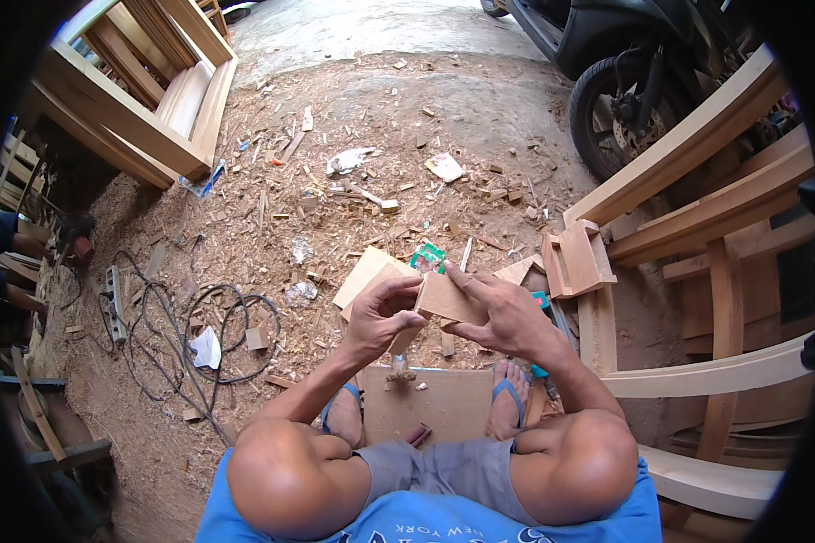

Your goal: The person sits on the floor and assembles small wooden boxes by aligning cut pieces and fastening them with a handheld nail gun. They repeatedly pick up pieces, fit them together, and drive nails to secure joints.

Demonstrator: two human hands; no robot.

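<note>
Head view: the wood (pixel 451 300) is held up between both hands, at twelve o'clock from the board (pixel 457 403). The left hand (pixel 382 315) pinches its nine o'clock end between thumb and fingers; the right hand (pixel 505 315) is clamped over its three o'clock side, opposing grips that probably keep it steady. The board lies between the feet (pixel 344 418), perhaps as a work surface. A power strip (pixel 114 303) sits well apart, at nine o'clock.
</note>
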